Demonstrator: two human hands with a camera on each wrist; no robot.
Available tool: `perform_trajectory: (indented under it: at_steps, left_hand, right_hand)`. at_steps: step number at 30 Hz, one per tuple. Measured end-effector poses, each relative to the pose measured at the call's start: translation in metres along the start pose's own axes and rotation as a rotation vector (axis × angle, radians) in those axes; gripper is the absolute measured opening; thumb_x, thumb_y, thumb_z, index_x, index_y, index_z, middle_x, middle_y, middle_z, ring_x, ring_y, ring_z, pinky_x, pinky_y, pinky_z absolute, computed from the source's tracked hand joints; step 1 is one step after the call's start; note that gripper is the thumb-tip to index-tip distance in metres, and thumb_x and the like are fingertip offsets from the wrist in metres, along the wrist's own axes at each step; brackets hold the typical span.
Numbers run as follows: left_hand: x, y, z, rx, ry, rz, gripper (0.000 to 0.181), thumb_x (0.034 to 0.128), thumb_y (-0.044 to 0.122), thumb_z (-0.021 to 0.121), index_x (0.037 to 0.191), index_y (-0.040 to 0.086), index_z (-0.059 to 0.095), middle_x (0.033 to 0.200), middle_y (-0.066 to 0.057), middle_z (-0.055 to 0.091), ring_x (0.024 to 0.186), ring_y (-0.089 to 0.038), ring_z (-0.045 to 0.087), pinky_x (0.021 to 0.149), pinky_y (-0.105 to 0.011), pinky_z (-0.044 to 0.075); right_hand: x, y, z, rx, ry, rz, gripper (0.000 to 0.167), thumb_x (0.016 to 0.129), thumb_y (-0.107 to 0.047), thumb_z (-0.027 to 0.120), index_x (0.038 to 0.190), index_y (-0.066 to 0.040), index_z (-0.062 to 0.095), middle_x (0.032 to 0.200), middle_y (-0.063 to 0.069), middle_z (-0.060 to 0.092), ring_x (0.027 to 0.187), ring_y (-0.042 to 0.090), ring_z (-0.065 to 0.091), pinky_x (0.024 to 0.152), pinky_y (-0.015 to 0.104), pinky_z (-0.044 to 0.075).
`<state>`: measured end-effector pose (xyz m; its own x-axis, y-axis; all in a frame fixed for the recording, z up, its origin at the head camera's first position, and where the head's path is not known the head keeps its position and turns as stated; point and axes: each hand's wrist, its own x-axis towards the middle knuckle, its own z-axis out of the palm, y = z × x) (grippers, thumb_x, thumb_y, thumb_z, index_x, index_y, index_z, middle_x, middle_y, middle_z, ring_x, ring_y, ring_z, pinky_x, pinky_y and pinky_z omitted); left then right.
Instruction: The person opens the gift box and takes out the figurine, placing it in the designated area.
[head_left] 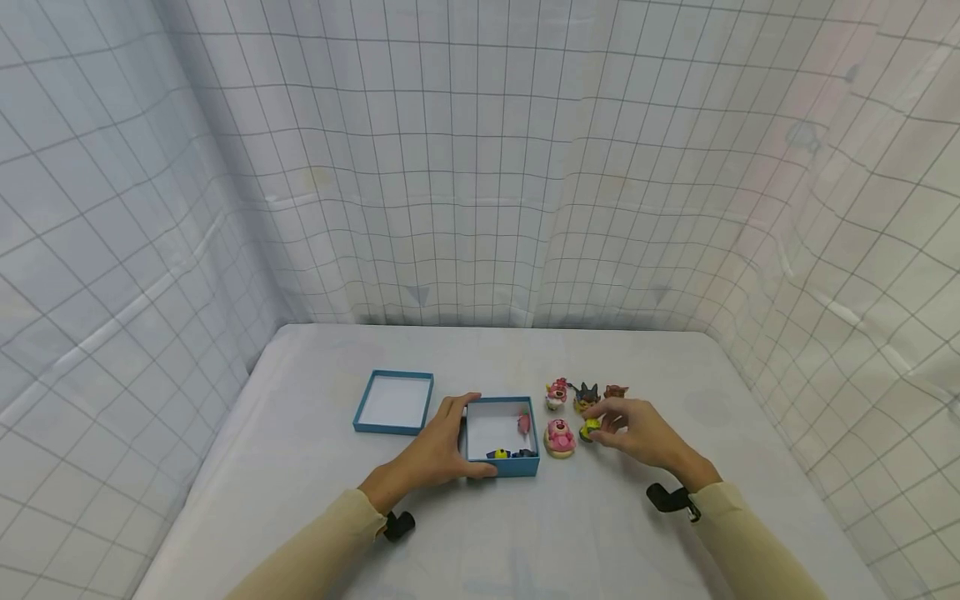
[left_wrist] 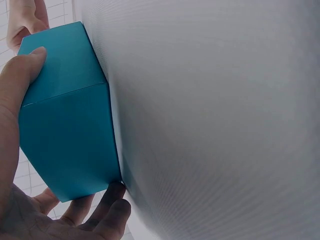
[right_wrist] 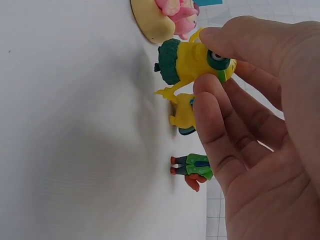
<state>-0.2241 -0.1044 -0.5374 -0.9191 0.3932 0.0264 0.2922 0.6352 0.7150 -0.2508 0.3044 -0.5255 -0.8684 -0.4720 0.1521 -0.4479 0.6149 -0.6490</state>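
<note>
A blue open box [head_left: 501,468] holds a pink figure [head_left: 523,423] at its right side and small yellow and dark figures along its near wall. My left hand [head_left: 438,442] grips the box from its left, thumb on the near wall; the left wrist view shows that thumb on the teal box [left_wrist: 65,125] and fingers at its side. Between thumb and fingertips, my right hand [right_wrist: 260,95] pinches a yellow figure [right_wrist: 190,62] with a green skirt. In the head view the right hand [head_left: 637,433] is right of the box, beside a pink figure on a cream base [head_left: 559,438].
The blue-rimmed lid [head_left: 393,402] lies left of the box. Behind the right hand's figure stand a red-and-white figure [head_left: 556,394], a dark-eared figure [head_left: 587,396] and a brown-headed figure [head_left: 616,391]. Grid-patterned curtains surround the white table [head_left: 315,375].
</note>
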Motion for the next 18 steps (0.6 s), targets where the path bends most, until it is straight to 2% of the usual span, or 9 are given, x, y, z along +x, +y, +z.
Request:
perform_trajectory:
  at_steps: [18]
  left_hand:
    - [0.0000, -0.0003, 0.0005, -0.007, -0.002, 0.000, 0.128, 0.0832, 0.054, 0.107, 0.182, 0.019, 0.033, 0.173, -0.021, 0.046, 0.141, -0.032, 0.061, 0.123, -0.060, 0.054]
  right_hand:
    - [-0.0016, -0.0002, 0.0034, -0.036, 0.005, 0.005, 0.029, 0.100, -0.007, 0.092, 0.128, -0.009, 0.085, 0.119, 0.001, 0.085, 0.095, 0.000, 0.069, 0.089, 0.027, 0.066]
